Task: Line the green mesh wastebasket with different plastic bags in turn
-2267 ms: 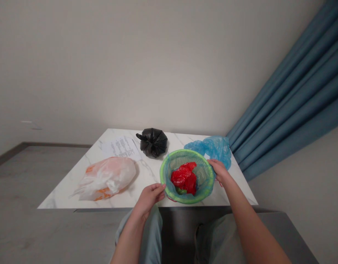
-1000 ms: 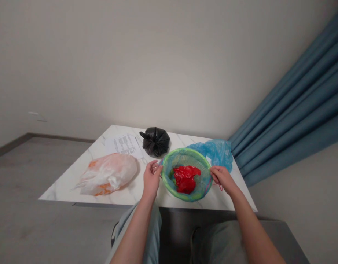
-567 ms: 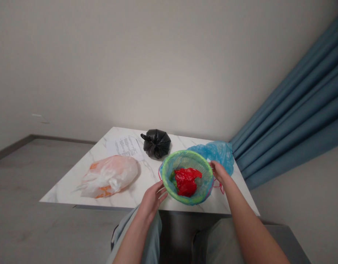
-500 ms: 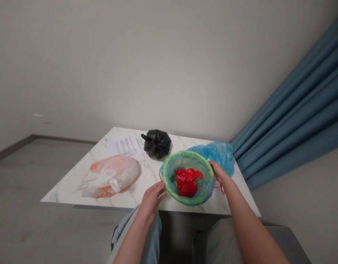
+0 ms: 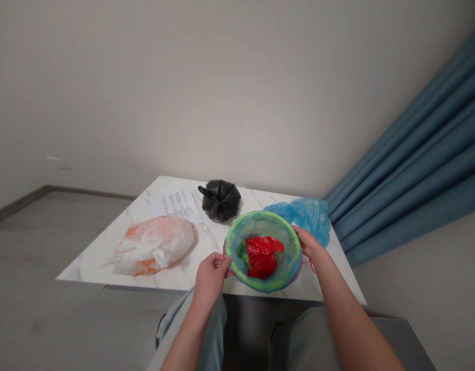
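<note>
A small basket [image 5: 263, 285] with a bright green rim and translucent blue lining stands near the table's front edge. Inside it lies a crumpled red plastic bag [image 5: 263, 257], with some green showing beneath. At the basket's left, my left hand [image 5: 211, 274] pinches the rim or the red string by it, thumb on top. Opposite, my right hand [image 5: 308, 242] is closed on the right side of the rim, its fingertips partly hidden. Red string hangs below that hand. A crumpled blue plastic bag [image 5: 310, 214] lies just behind the basket.
On the white marbled table [image 5: 86, 265] are a knotted black plastic bag [image 5: 221, 200], a filled white-and-orange plastic bag [image 5: 154, 246] and a printed sheet [image 5: 176, 203]. A wall is behind, and a blue curtain [image 5: 411, 170] hangs along the right.
My left hand has gone from loose fingers beside the basket to a pinch at its left edge. The basket has shifted slightly left. My right hand stays at the rim.
</note>
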Demonstrator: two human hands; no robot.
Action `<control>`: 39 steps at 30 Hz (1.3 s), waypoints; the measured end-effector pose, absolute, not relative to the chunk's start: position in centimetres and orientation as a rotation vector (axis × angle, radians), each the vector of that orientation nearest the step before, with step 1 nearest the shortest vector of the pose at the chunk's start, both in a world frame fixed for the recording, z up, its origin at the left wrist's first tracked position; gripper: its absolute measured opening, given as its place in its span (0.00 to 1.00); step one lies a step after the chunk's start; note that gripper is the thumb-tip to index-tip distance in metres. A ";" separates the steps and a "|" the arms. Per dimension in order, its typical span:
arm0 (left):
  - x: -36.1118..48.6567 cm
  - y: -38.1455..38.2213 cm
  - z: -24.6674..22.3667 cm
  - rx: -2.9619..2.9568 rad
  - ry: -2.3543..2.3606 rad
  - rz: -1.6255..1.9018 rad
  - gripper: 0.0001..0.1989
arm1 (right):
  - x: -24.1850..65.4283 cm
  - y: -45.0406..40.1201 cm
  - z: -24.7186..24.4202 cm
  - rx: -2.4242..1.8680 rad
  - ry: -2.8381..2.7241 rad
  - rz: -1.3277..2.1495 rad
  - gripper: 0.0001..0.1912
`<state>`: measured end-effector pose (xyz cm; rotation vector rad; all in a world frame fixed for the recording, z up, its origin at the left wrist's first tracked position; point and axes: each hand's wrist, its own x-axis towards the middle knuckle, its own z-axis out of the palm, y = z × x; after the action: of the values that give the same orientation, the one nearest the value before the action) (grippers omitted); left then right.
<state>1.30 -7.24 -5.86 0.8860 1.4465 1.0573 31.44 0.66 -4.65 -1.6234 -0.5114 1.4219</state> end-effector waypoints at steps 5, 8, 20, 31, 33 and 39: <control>1.0 -6.9 -5.9 1.013 1.443 1.145 0.13 | 32.1 1.0 -5.1 -1.540 -0.530 1.514 0.08; 0.9 -6.6 -6.1 0.781 1.328 1.222 0.15 | 32.8 1.0 -5.5 -1.529 -0.513 1.650 0.09; -0.7 -7.3 -5.4 0.339 1.147 0.966 0.16 | 32.8 0.2 -5.5 -1.553 -0.452 1.867 0.06; -1.3 -7.7 -5.3 0.702 1.255 0.782 0.18 | 32.1 0.7 -6.7 -1.690 -0.918 1.158 0.08; -0.8 -7.7 -5.2 0.770 1.273 0.819 0.17 | 31.7 0.7 -6.4 -1.784 -1.075 0.798 0.09; 0.8 -7.9 -5.6 0.937 1.425 0.886 0.10 | 30.4 0.1 -4.8 -1.856 -1.348 0.293 0.15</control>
<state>0.76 -7.93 -5.64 0.9368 1.4252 0.8858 30.37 0.05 -4.78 -1.8565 -1.3478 0.2930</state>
